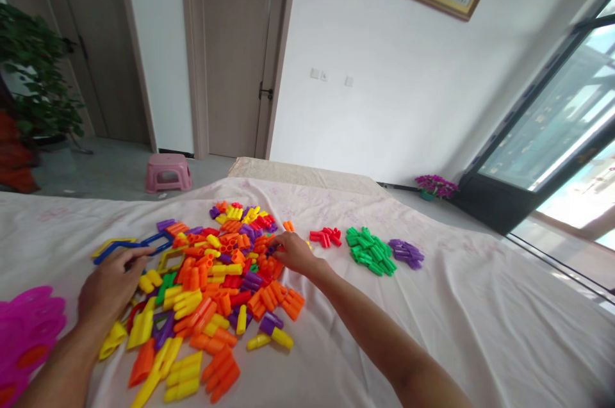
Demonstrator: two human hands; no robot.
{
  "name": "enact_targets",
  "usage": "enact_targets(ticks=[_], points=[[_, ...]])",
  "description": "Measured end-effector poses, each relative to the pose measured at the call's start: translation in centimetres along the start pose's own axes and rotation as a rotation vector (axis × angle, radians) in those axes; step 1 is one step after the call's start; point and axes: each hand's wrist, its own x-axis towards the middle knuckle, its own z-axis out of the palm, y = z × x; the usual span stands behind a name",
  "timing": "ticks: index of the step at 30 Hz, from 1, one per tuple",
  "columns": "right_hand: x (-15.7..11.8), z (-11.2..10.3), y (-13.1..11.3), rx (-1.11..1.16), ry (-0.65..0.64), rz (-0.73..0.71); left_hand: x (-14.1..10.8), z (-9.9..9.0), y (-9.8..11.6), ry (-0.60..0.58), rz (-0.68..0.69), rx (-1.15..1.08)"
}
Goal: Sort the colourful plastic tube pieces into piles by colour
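A large mixed pile of orange, yellow, purple, red and green plastic pieces (211, 293) lies on a pale cloth (432, 337). My left hand (113, 283) rests at the pile's left edge, beside a blue frame-like piece (118, 248); its fingers are curled and what they hold, if anything, is hidden. At the upper right of the pile, my right hand (291, 252) has its fingertips closed down among orange pieces, and their contents cannot be made out. Right of it lie separate groups of red pieces (327, 237), green pieces (372, 251) and purple pieces (406, 253).
A magenta plastic object (31, 325) with rounded lobes sits at the left edge. Beyond the cloth stand a pink stool (168, 172), a green plant (36, 75) and a pot of purple flowers (435, 186). A door (235, 56) is in the back wall.
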Motion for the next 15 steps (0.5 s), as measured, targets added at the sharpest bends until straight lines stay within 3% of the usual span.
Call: enact_targets(ticks=[3,10,13,15], points=[[0.0,0.3,0.5,0.106,0.032,0.074,0.0,0.0,0.0,0.007,0.014,-0.017],[-1.7,-0.6,2.1,0.571,0.259,0.166,0.0,-0.2,0.2,-0.001,0.010,0.004],[-3.6,-1.8,3.9,0.679,0.296,0.227,0.4,0.2,-0.5,-0.014,0.017,0.017],[-5.2,-2.8,5.9,0.625,0.375,0.279,1.1,1.0,-1.8,-0.012,0.047,0.023]])
